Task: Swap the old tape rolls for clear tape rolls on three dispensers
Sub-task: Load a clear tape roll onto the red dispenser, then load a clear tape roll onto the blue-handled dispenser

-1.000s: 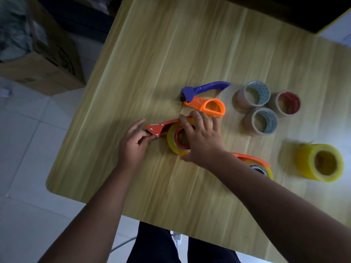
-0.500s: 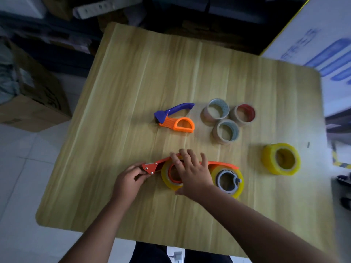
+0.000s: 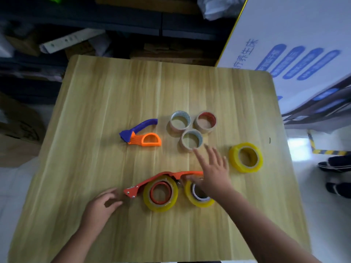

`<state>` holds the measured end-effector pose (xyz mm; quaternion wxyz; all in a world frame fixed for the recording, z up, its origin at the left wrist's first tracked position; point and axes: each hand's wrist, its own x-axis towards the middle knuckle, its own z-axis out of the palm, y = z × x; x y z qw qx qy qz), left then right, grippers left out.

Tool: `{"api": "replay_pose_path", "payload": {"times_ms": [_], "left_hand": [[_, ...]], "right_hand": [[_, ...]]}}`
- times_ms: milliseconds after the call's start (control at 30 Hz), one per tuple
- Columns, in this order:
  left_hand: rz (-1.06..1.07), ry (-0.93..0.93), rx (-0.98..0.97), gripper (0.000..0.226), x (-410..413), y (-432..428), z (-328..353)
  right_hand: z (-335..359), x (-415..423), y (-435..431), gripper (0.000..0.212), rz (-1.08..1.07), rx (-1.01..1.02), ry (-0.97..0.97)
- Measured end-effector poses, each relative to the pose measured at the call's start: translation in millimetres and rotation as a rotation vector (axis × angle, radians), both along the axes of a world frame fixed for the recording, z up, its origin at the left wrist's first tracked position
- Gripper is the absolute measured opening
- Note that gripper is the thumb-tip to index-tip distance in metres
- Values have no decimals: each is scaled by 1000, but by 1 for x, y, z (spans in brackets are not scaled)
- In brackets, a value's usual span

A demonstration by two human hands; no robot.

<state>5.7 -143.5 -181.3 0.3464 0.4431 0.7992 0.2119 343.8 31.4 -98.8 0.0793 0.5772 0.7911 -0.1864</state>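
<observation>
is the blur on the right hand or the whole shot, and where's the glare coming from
Head view: the right hand is smeared by motion, fingers streaked, while the loose yellow tape roll and purple-and-orange dispenser stay fairly crisp; the left hand is only slightly soft. Glare blooms off the floor at the right edge, beyond the table; wide-angle bending bows the table edges.

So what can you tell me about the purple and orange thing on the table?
The purple and orange dispenser looks like plastic: a curved purple handle with a wedge head, and a ribbed orange body ending in a hollow half-circle. It holds no tape. It lies flat on the table, left of three small rolls, with neither hand touching it.
</observation>
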Motion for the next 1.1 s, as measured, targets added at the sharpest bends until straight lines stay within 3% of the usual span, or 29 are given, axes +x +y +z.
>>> {"api": "replay_pose_path", "payload": {"times_ms": [100,200,333,500,667,733,1000,1100], "left_hand": [[120,0,-65,27,-23,-11,-2],[197,-37,-142,28,-42,-20,-16],[269,-44,-198,33,-52,-26,-29],[347,22,-115,25,-34,-2,-1],[313,47,59,20,10,51,66],[252,53,125,25,39,83,94],[-241,-85,162,87,104,167,147],[-393,-88,166,84,94,179,146]], "right_hand": [[-3,77,44,100,-388,60,0],[-17,132,68,116,-515,-154,-67],[-36,151,76,125,-367,-281,-108],[-38,156,78,119,-320,-171,-27],[-9,139,76,111,-78,70,159],[6,119,76,110,40,136,206],[40,11,66,108,506,107,216],[42,-22,63,115,561,81,159]]}}
